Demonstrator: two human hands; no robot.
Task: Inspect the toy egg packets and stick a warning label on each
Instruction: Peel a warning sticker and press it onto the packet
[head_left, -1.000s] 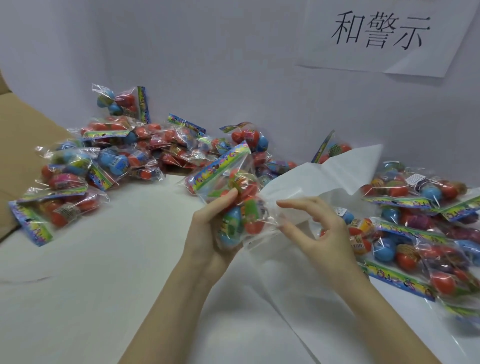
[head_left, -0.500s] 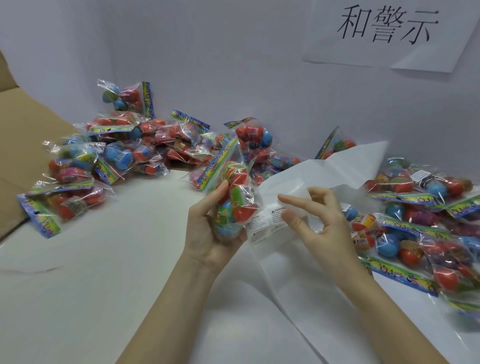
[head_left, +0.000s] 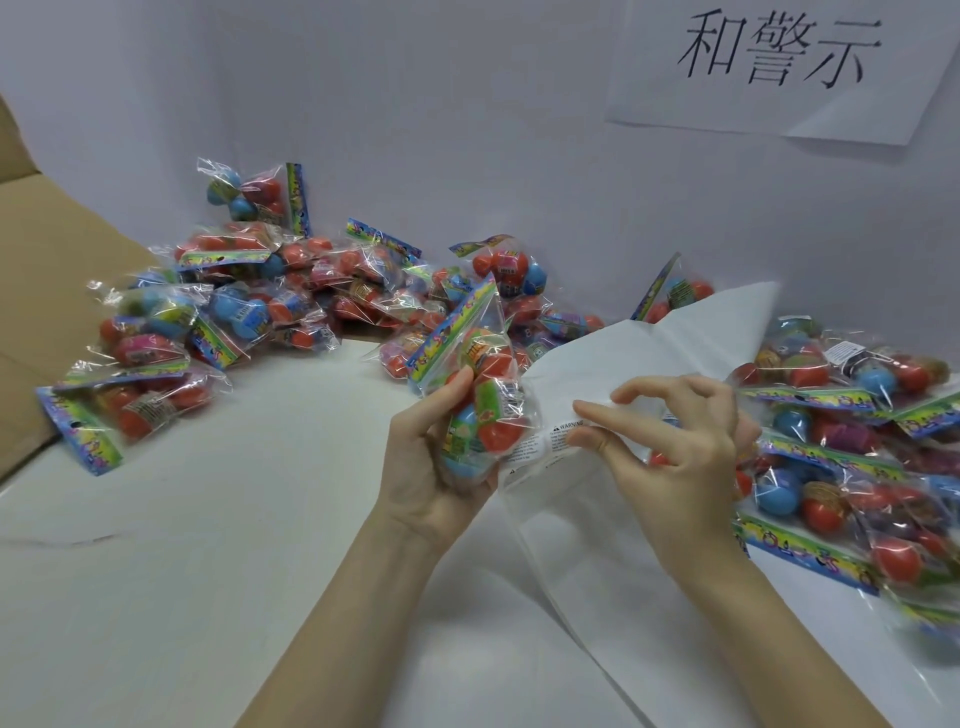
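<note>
Brown corrugated cardboard flap (head_left: 36, 270) at far left, lying along the edge of the white table surface (head_left: 208, 545); beside it, a heap of clear cellophane toy egg packets with rainbow-printed header cards (head_left: 223, 306), holding red, blue and pink plastic eggs, piled against the pale wall and running toward the centre; left hand (head_left: 431, 467) at centre, raised above the table, fingers and thumb curled round one clear packet of red, blue and green eggs (head_left: 480, 410), header card tilted up and to the left; white printed warning label (head_left: 540, 444), the word WARNING legible, lying at the packet's lower right edge, on or against the white backing sheet behind it, which of the two cannot be told; right hand (head_left: 675, 447) just right of the label, thumb and forefinger pinching its right end, remaining fingers spread and raised; large white paper backing sheet (head_left: 649, 353), creased, propped up behind both hands and trailing down toward the viewer; second heap of the same clear egg packets (head_left: 852, 441) at right, several bearing small white stickers; white paper sign with black Chinese characters (head_left: 779, 52) fixed to the wall at upper right.
</note>
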